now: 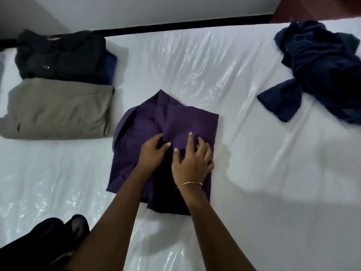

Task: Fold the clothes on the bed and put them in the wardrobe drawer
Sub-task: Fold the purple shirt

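White plastic-covered bed, bare between garments. At centre lies the folded purple garment; left hand and right hand rest on it, fingers loosely spread, grasping nothing. Crumpled navy garment far right.

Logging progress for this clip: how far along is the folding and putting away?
Done: a folded khaki garment and a folded dark pile lie at the far left of the bed. In hand: the left hand and right hand press on the part-folded purple garment. Left: the crumpled navy garment; no drawer is in view, nothing stowed yet.
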`<state>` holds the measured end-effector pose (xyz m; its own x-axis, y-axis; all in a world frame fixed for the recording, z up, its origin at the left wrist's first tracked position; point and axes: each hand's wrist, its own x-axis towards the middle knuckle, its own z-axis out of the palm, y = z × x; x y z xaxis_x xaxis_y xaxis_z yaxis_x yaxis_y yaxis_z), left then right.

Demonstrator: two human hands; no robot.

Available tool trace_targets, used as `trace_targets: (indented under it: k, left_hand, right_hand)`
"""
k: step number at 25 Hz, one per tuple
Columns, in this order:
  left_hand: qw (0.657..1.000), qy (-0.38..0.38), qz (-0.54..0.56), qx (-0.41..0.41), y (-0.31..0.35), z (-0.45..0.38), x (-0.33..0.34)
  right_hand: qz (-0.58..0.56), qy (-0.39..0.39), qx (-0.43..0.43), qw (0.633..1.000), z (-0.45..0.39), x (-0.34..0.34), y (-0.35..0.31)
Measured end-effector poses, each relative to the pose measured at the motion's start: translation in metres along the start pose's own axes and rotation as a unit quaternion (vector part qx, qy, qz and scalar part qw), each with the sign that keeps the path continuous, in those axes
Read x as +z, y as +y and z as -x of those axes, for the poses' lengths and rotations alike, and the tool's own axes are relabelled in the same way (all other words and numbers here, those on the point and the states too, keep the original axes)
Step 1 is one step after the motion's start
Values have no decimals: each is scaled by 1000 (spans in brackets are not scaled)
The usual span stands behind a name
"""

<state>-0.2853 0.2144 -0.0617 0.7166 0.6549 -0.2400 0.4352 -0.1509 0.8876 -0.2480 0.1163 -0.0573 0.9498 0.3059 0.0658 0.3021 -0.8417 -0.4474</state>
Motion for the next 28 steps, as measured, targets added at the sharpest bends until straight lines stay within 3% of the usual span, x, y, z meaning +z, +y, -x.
trace_targets:
  k: [3,5,7,10,14,16,18,21,23,26,28]
  left_hand:
    - [996,-16,-80,32,-2,-8,10]
    - [996,-27,-80,26,-2,-14,13]
    - [995,6,-92,32,2,-12,16]
    - [967,69,-222,108,-1,3,33]
    - [972,-36,-195,123,-3,-5,46]
    - [970,-96,-180,134,3,-10,46]
    - [970,-142,-162,116,16,-9,46]
    - [993,-93,-74,4,35,-4,24]
    - [991,-26,94,-97,29,-8,-10]
    - [920,-7,341,-193,3,-11,-74]
    - [944,-61,243,-215,-6,-5,-99]
  right_hand:
    - [49,-28,23,998,7,21,22]
    - [-1,-60,82,995,2,18,30]
    - [-72,-40,181,980,-8,8,33]
    - [-198,-57,317,926,-30,-5,43]
    - [-308,-4,372,876,-48,-32,39]
    - [-298,34,354,886,-52,-49,25]
    - [-266,24,299,916,-50,-62,4]
    - [-247,-61,187,949,-42,-60,-42]
    - [-294,-155,129,934,-39,-46,-75]
    - [-439,-240,102,860,-42,-22,-98]
    - [-446,-173,79,875,-39,-8,-89]
